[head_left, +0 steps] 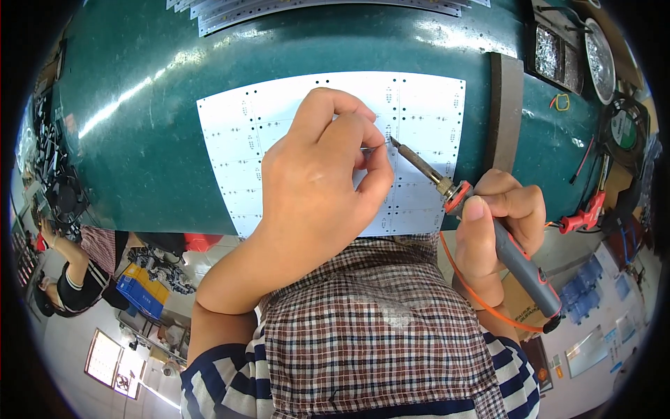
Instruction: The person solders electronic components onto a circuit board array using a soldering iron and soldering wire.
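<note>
A white circuit panel point(237, 140) with rows of small pads lies on the green work mat point(139, 105). My left hand point(317, 174) hovers over its middle, fingers pinched on a thin solder wire whose end reaches the panel. My right hand point(499, 216) grips a grey soldering iron point(520, 262) with an orange collar. Its metal tip point(399, 146) points up-left and meets the panel right beside my left fingertips. An orange cord point(481, 300) trails from the iron's handle.
A dark strip point(506, 112) lies right of the panel. Trays of small parts point(558, 56), a round tin point(600, 59), a fan point(624, 129) and a red tool point(583, 216) sit at the right. More panels point(314, 10) are stacked at the top. A seated person point(77, 272) is at the left.
</note>
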A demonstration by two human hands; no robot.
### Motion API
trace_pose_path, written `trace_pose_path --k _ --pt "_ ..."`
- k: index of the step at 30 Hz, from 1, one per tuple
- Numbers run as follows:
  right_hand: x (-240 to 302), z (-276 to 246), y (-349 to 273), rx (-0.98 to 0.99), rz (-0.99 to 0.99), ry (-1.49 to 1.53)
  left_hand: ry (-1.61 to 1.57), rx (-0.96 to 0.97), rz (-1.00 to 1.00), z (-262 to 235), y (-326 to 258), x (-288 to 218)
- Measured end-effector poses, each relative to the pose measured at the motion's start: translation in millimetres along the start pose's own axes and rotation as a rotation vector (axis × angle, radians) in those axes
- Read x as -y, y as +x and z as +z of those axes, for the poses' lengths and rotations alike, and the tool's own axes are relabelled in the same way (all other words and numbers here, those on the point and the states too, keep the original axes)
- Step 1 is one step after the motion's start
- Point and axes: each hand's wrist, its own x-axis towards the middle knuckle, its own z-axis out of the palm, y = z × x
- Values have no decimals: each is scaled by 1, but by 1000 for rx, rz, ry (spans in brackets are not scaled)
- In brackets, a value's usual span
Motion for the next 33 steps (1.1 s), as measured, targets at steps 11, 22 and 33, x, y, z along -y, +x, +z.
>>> trace_pose_path --k 11,22,33 --pt "0 -7 -8 -44 -44 76 -54 20 -36 -12 -10 -7" --pt "1 -4 -18 2 -49 21 4 31 -4 0 -22 -4" --pt "-1 -5 -21 16 -48 7 -22 25 -11 3 -21 -3"
